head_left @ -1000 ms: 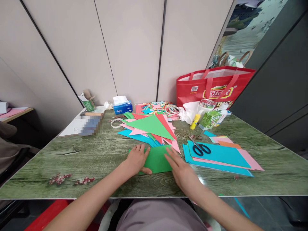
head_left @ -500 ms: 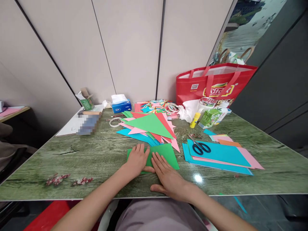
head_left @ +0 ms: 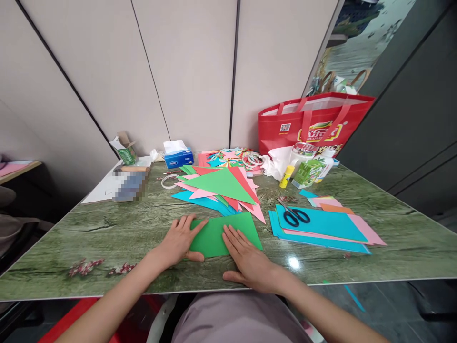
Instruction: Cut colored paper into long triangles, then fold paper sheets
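Sheet (head_left: 210, 236) plain green; paper pile (head_left: 221, 186) green, red, pink, blue. Tabletop (head_left: 392, 205) green-grey woodgrain, red-and-white blossom print (head_left: 84, 267). Bag (head_left: 321, 114) red, yellow-and-white logo (head_left: 319, 133), black-and-white QR code (head_left: 285, 127). Tissue box (head_left: 178, 158) blue. Glue stick (head_left: 286, 176) yellow.

The left grip (head_left: 177, 243) hides part of the green paper (head_left: 211, 234) (its left end).

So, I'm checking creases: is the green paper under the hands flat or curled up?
Flat: the green paper lies against the table, right hand on it, left hand at its left end. Whether it's doubled, I cannot tell.
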Available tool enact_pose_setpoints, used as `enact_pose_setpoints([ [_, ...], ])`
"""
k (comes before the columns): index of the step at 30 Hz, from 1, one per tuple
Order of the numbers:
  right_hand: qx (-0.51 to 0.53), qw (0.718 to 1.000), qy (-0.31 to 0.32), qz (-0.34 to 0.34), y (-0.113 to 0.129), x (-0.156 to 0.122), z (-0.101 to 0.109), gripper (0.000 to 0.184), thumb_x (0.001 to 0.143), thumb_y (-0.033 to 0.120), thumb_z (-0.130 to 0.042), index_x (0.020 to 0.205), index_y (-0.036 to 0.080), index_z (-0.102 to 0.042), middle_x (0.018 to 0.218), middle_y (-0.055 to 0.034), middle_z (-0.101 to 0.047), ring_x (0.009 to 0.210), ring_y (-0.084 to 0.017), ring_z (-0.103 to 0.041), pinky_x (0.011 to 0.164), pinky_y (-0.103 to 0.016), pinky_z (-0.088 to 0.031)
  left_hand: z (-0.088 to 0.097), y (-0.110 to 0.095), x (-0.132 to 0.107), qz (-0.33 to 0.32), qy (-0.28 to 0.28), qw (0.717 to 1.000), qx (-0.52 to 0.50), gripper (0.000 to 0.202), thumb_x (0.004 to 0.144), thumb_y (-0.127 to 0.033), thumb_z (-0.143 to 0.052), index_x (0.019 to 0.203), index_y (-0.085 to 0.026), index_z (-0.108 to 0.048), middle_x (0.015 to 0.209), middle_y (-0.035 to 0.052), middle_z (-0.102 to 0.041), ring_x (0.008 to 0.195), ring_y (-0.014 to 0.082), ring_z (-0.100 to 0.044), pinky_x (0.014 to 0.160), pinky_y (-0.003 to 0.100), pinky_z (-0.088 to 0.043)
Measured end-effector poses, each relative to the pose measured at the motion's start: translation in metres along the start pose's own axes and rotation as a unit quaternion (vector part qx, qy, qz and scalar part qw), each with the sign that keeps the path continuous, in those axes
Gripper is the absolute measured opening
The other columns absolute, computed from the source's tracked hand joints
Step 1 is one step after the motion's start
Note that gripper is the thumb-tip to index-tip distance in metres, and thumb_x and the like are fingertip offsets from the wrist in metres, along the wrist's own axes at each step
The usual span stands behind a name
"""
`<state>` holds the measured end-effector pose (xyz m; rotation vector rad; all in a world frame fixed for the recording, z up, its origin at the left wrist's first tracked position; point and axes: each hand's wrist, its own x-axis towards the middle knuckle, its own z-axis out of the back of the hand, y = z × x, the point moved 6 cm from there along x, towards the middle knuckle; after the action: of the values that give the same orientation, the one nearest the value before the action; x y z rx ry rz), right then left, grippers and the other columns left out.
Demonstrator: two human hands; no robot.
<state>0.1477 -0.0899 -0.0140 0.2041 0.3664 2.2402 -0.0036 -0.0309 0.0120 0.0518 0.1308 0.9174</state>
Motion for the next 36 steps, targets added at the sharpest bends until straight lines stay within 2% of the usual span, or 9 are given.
enact_pose_setpoints([
  [5,0.005,1.0,0.019,-0.007,0.001,0.0,0.001,0.08,0.082,0.052,-0.044,0.138,0.003,-0.015,0.144,-0.0198,-0.007,0.133,-0.028,0.0,0.109,-0.044,-0.015,-0.004,0.025,-0.017,0.054,0.036,0.997,0.031,0.098,0.056,-0.058,-0.065,0.137,-0.025,-0.021,0.14,0.0236,-0.026,0.12,0.0403,-0.033,0.089,0.05,-0.028],
  [10,0.017,1.0,0.004,-0.003,0.0,0.0,0.002,0.081,0.08,0.051,-0.049,0.137,0.003,-0.019,0.144,-0.0201,-0.011,0.133,-0.029,-0.005,0.108,-0.044,-0.018,-0.003,0.029,-0.018,0.071,0.054,0.996,0.03,0.105,0.054,-0.056,-0.068,0.139,-0.018,-0.017,0.142,0.0245,-0.022,0.124,0.0408,-0.028,0.093,0.051,-0.024],
  [15,0.048,0.994,-0.088,-0.045,-0.02,0.014,0.031,0.038,0.087,0.029,-0.044,0.12,0.012,-0.052,0.131,-0.0136,-0.046,0.124,-0.023,-0.037,0.102,-0.038,-0.032,0.001,0.028,-0.011,0.076,0.059,0.995,0.014,0.119,0.042,-0.055,-0.073,0.139,-0.016,-0.015,0.142,0.0249,-0.022,0.125,0.0407,-0.027,0.093,0.051,-0.024],
  [18,0.073,0.992,-0.093,-0.044,-0.035,0.035,0.051,0.035,0.083,0.018,-0.049,0.117,0.013,-0.054,0.128,-0.0134,-0.049,0.121,-0.026,-0.04,0.101,-0.042,-0.03,0.006,0.026,-0.007,0.072,0.055,0.996,0.011,0.122,0.039,-0.054,-0.074,0.139,-0.018,-0.015,0.141,0.024,-0.024,0.125,0.0408,-0.026,0.093,0.052,-0.024],
  [23,0.136,0.989,-0.045,-0.036,-0.055,0.068,0.06,0.043,0.069,0.024,-0.066,0.11,0.019,-0.058,0.104,-0.0095,-0.064,0.088,-0.024,-0.061,0.073,-0.033,-0.047,0.016,0.02,-0.004,0.069,0.05,0.996,0.024,0.124,0.035,-0.055,-0.074,0.139,-0.019,-0.017,0.14,0.0235,-0.029,0.123,0.0414,-0.028,0.093,0.053,-0.024],
  [27,0.244,0.969,0.003,-0.035,-0.063,0.076,0.053,0.023,0.061,0.024,-0.07,0.083,0.019,-0.068,0.065,0.0007,-0.067,0.057,-0.016,-0.06,0.049,-0.022,-0.042,0.016,0.02,-0.003,0.077,0.054,0.995,0.04,0.126,0.032,-0.052,-0.076,0.139,-0.019,-0.017,0.14,0.0224,-0.029,0.124,0.0415,-0.028,0.093,0.054,-0.024],
  [29,0.313,0.949,0.007,-0.032,-0.065,0.077,0.053,0.01,0.06,0.025,-0.07,0.067,0.018,-0.068,0.055,0.0036,-0.062,0.05,-0.012,-0.056,0.044,-0.019,-0.038,0.021,0.023,-0.001,0.075,0.021,0.996,0.051,0.122,0.034,-0.046,-0.079,0.138,-0.021,-0.02,0.141,0.0216,-0.028,0.124,0.0414,-0.028,0.095,0.055,-0.022],
  [32,0.413,0.907,-0.059,-0.051,-0.075,0.077,0.066,0.016,0.064,0.032,-0.067,0.061,0.016,-0.064,0.054,0.0048,-0.059,0.051,-0.01,-0.052,0.047,-0.019,-0.036,0.048,0.03,0.003,0.077,-0.125,0.988,0.044,0.099,0.052,-0.033,-0.077,0.136,-0.023,-0.026,0.142,0.0199,-0.024,0.127,0.0382,-0.025,0.097,0.054,-0.022],
  [36,0.522,0.812,-0.233,-0.117,-0.099,0.075,0.088,0.029,0.072,0.047,-0.057,0.072,0.018,-0.058,0.058,0.0058,-0.055,0.051,-0.009,-0.048,0.049,-0.02,-0.036,0.087,0.04,0.007,0.117,-0.37,0.912,-0.133,0.056,0.082,-0.026,-0.048,0.134,-0.024,-0.025,0.135,0.015,-0.034,0.122,0.0261,-0.038,0.094,0.043,-0.035],
])
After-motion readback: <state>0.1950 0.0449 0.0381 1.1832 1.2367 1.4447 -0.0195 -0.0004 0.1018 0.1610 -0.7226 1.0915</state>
